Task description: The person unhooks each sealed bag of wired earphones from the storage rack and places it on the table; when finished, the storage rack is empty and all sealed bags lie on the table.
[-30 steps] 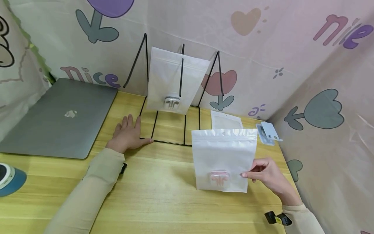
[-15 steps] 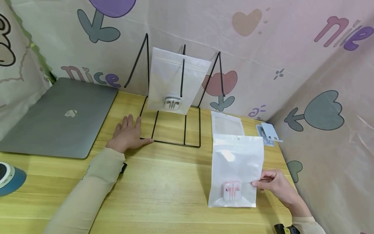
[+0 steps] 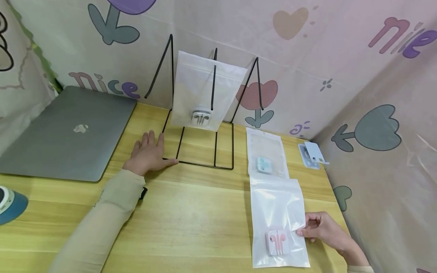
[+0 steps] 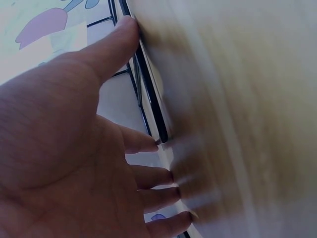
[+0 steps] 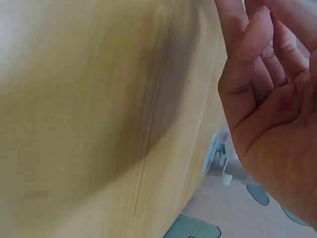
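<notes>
Black wire is forming the display rack (image 3: 205, 165), which is standing on a wooden tabletop (image 3: 191, 220) before a printed cloth (image 3: 218, 22). A grey laptop (image 3: 58, 140) is lying at left, near a blue-and-white container (image 3: 13, 208); flat blue-and-white pieces (image 3: 315, 152) are lying at far right. The rack's middle hook is crossing in front of a hanging pouch (image 3: 194, 83). The laptop is bearing an Apple logo (image 3: 80, 129); the cloth is carrying the word "nice" (image 3: 104, 85) at left. The hanging pouch is holding cased earphones (image 3: 200, 118); a flat pouch (image 3: 268, 144) right of the rack is holding a mint-coloured item (image 3: 264, 165). The front pouch (image 3: 278, 204), holding pink earphones (image 3: 277, 242) in a square case, is lying nearest the person, below the flat pouch; whether it is resting fully on the wood cannot be told. The right hand (image 3: 322, 230) is pinching its right edge. The left hand (image 3: 146, 155), fingers extended, is touching the rack's front-left corner. The hands are well apart.
</notes>
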`<state>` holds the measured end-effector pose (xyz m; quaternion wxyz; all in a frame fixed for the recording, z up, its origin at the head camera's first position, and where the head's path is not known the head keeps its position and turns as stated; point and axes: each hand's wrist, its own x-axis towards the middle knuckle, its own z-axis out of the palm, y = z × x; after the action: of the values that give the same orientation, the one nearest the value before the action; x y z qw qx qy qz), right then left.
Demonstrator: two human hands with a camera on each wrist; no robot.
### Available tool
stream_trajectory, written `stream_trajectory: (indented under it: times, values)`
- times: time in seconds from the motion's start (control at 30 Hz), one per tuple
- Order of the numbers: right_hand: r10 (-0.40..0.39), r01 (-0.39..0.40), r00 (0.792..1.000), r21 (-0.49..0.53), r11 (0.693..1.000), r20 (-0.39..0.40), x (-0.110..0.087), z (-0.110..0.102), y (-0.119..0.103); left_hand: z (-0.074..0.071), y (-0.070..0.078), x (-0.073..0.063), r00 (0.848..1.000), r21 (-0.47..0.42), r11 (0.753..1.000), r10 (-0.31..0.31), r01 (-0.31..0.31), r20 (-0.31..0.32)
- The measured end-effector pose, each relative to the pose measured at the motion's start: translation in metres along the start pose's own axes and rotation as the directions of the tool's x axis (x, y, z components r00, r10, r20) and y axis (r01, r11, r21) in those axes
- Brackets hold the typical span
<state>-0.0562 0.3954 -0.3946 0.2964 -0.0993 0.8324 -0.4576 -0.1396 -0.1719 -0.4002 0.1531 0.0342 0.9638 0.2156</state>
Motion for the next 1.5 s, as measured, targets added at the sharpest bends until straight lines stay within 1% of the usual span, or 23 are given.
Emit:
stream_trajectory:
  times: [0.1, 0.17, 0.33, 0.4, 0.5, 0.73, 0.9, 1.0, 1.2, 1.27, 1.3, 1.37, 1.43, 1.5]
  values:
    - [0.014, -0.014, 1.000, 0.003, 1.000, 0.025, -0.001, 0.001, 0.002, 0.000, -0.001, 0.000, 1.000, -0.005, 1.000, -0.001, 0.001, -0.003]
    - [0.007, -0.008, 0.999, 0.012, 1.000, 0.041, 0.000, 0.003, 0.002, 0.001, -0.001, 0.000, 1.000, -0.009, 1.000, -0.002, 0.002, -0.004]
    - [0.042, -0.043, 0.997, 0.019, 0.999, 0.062, 0.003, 0.004, 0.004, 0.001, -0.001, 0.001, 1.000, -0.004, 1.000, -0.005, 0.005, -0.011]
    - [0.070, -0.071, 0.995, 0.016, 0.997, 0.070, 0.003, 0.003, 0.006, 0.001, -0.001, 0.001, 1.000, 0.000, 1.000, -0.004, 0.004, -0.013]
    - [0.084, -0.085, 0.993, 0.014, 0.996, 0.082, 0.005, 0.003, 0.007, 0.001, -0.001, 0.000, 1.000, 0.004, 1.000, -0.005, 0.005, -0.014]
    - [0.133, -0.133, 0.989, -0.016, 0.991, 0.061, 0.003, 0.001, 0.009, 0.002, 0.001, 0.003, 1.000, 0.006, 1.000, -0.001, 0.001, -0.009]
    - [0.128, -0.126, 0.990, -0.035, 0.991, 0.054, 0.005, 0.002, 0.012, 0.001, -0.001, 0.003, 1.000, -0.003, 1.000, 0.001, -0.001, -0.008]
    - [0.128, -0.127, 0.990, -0.033, 0.991, 0.052, 0.005, 0.002, 0.013, 0.001, -0.001, 0.003, 1.000, -0.011, 1.000, -0.002, 0.002, -0.001]
    - [0.171, -0.170, 0.983, -0.012, 0.985, 0.061, 0.004, 0.001, 0.009, 0.001, 0.000, 0.004, 1.000, -0.003, 1.000, 0.003, -0.003, -0.008]
    - [0.180, -0.179, 0.983, -0.024, 0.984, 0.042, 0.004, 0.000, 0.006, 0.001, 0.000, 0.004, 1.000, 0.006, 1.000, 0.006, -0.006, -0.013]
    - [0.184, -0.183, 0.983, -0.049, 0.982, 0.019, 0.005, -0.001, 0.004, 0.001, 0.001, 0.004, 1.000, 0.009, 1.000, 0.005, -0.005, -0.015]
    - [0.180, -0.187, 0.982, -0.150, 0.971, -0.057, 0.007, -0.002, -0.003, 0.000, 0.001, 0.003, 1.000, 0.011, 1.000, 0.006, -0.006, -0.016]
    - [0.169, -0.204, 0.974, -0.272, 0.940, -0.148, 0.010, -0.003, -0.013, 0.000, 0.000, 0.002, 1.000, 0.011, 1.000, 0.002, -0.002, -0.012]
    - [0.139, -0.222, 0.964, -0.391, 0.893, -0.227, 0.016, -0.005, -0.025, 0.000, 0.000, 0.001, 1.000, 0.005, 1.000, -0.004, 0.004, -0.007]
